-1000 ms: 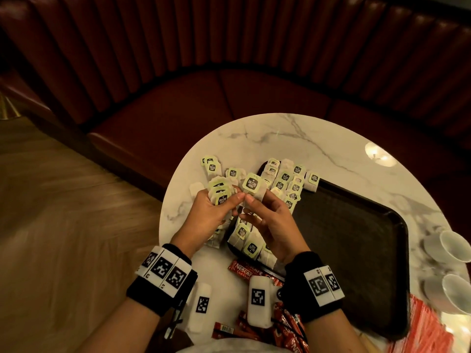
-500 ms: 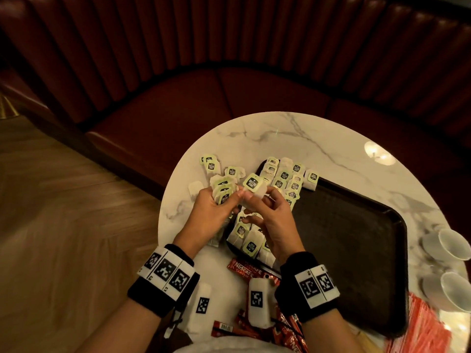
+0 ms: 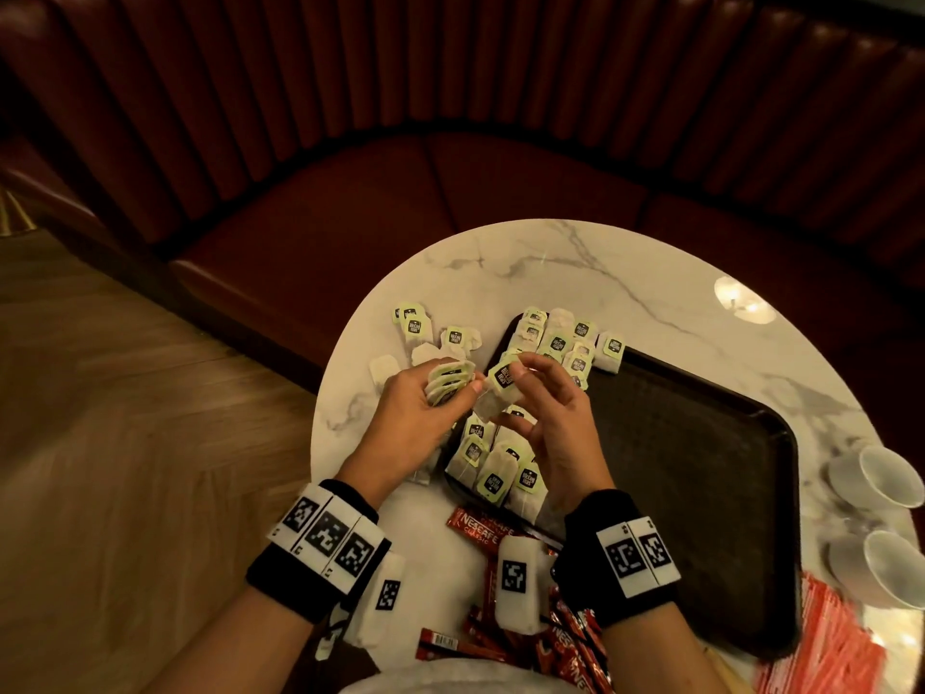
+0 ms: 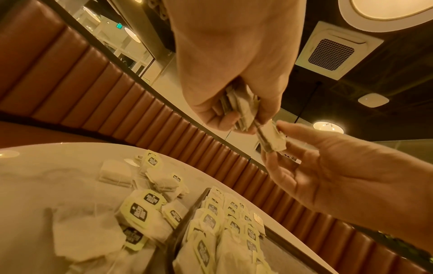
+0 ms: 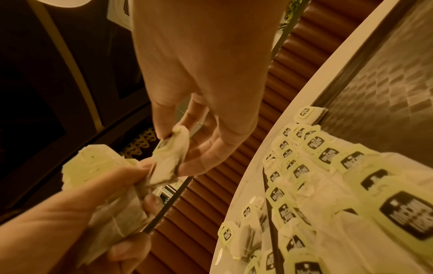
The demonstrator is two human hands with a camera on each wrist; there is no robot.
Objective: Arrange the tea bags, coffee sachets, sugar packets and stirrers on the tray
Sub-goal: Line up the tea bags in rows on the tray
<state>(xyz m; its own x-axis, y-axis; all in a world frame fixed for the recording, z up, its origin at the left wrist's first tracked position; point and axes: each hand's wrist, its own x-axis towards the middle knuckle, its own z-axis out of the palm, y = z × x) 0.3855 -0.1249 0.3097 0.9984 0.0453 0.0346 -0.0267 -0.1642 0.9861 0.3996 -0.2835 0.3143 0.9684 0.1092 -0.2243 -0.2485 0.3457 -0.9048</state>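
Note:
Over the left end of the dark tray, my left hand grips a fanned stack of tea bags with pale green tags. My right hand pinches a single tea bag right beside the left thumb. The left wrist view shows the stack in the left fist and the single bag at the right fingertips. In the right wrist view that bag touches the stack. Several tea bags lie in rows on the tray, more loose on the marble table.
Red coffee sachets lie at the table's near edge under my wrists. A heap of thin red packets sits at the near right. Two white cups stand right of the tray. A red booth seat curves round the table.
Both hands stayed together over the tray's left end. The right hand's tea bag tilted and dropped slightly, closer to the left thumb and the stack.

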